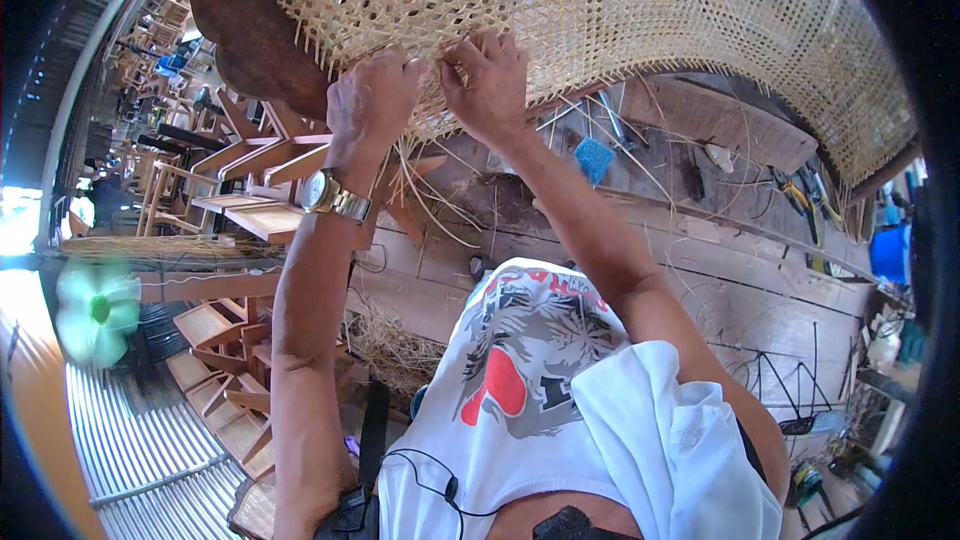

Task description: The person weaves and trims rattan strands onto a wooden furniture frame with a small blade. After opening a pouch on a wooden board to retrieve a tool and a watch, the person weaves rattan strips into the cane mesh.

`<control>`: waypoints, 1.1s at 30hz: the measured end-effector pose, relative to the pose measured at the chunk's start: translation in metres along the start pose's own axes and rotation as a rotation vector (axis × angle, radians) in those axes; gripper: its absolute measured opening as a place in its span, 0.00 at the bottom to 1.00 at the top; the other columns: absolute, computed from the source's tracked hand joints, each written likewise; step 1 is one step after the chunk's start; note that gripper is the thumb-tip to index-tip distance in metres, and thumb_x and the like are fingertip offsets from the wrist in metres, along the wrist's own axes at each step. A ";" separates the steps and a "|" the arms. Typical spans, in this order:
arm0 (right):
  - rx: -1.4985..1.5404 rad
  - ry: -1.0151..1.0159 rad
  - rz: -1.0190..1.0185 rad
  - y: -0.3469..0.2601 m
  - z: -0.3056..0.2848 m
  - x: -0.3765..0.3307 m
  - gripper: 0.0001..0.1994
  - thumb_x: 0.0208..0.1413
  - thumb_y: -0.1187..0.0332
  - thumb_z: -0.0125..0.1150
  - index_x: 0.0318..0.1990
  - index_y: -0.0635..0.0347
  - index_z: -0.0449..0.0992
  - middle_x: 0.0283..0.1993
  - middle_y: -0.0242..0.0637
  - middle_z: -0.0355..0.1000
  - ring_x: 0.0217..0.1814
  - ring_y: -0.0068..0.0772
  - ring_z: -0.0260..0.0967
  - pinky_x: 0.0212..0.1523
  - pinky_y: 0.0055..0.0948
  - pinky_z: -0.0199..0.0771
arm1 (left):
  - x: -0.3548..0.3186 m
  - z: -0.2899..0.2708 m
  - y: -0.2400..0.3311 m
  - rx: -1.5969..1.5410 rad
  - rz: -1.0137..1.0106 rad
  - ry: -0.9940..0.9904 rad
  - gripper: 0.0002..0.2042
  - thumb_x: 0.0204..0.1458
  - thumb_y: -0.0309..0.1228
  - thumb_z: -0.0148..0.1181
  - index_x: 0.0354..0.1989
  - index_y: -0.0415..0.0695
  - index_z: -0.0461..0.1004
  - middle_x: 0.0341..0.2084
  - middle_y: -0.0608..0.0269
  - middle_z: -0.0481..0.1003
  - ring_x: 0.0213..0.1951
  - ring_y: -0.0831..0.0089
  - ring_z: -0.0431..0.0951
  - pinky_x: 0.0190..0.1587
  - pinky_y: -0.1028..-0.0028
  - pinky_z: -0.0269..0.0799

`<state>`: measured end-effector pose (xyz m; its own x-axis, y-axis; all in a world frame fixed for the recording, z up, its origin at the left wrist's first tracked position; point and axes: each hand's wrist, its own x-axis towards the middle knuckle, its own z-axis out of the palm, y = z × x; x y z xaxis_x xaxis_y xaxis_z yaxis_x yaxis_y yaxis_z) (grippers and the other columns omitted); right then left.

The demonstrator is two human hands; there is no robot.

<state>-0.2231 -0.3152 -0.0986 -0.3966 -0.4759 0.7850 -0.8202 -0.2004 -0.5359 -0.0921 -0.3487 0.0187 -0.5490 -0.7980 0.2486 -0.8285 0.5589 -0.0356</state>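
A large panel of pale woven cane webbing (pixel 620 10) stretches across the top, set in a dark brown carved wooden frame (pixel 265 30). Both my hands are at its lower left part, close together. My left hand (pixel 373 100), with a metal watch (pixel 335 195) on its wrist, is closed with knuckles up against the weave. My right hand (pixel 487 85) pinches thumb to fingers at the webbing just beside it. Thin cane strands run at my fingertips, though the fingers partly hide them. Loose strand ends (pixel 425 185) hang below my hands.
Unfinished wooden chair frames (pixel 265 155) stand at the left, with a green fan (pixel 98 310) below them. A blue sponge-like block (pixel 593 159), pliers (pixel 797 195) and a wooden board (pixel 715 125) lie beneath the panel. Cane scraps (pixel 395 350) are heaped near my body.
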 end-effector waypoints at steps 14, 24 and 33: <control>0.956 -0.404 0.064 -0.043 -0.031 0.031 0.14 0.62 0.66 0.68 0.53 0.59 0.79 0.49 0.38 0.79 0.49 0.41 0.77 0.50 0.38 0.75 | -0.067 -0.112 -0.062 -0.096 0.154 0.224 0.13 0.62 0.43 0.66 0.34 0.47 0.79 0.27 0.59 0.83 0.29 0.59 0.84 0.30 0.63 0.74; 0.394 -0.185 -0.011 0.014 -0.024 0.025 0.03 0.57 0.73 0.67 0.37 0.61 0.80 0.32 0.41 0.75 0.34 0.43 0.76 0.35 0.38 0.75 | -0.020 -0.027 -0.023 0.044 0.081 0.060 0.08 0.66 0.30 0.50 0.41 0.41 0.76 0.31 0.44 0.82 0.37 0.43 0.85 0.39 0.48 0.79; 0.458 -0.130 0.056 0.012 -0.030 0.022 0.01 0.54 0.75 0.64 0.34 0.60 0.78 0.32 0.42 0.74 0.35 0.49 0.76 0.36 0.45 0.74 | -0.008 -0.025 -0.004 0.220 0.105 -0.003 0.08 0.59 0.24 0.52 0.38 0.37 0.79 0.34 0.42 0.83 0.40 0.44 0.86 0.43 0.52 0.82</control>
<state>-0.2538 -0.3028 -0.0785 -0.3559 -0.5940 0.7215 -0.5212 -0.5146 -0.6808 -0.0821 -0.3388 0.0411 -0.6335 -0.7389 0.2296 -0.7707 0.5766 -0.2711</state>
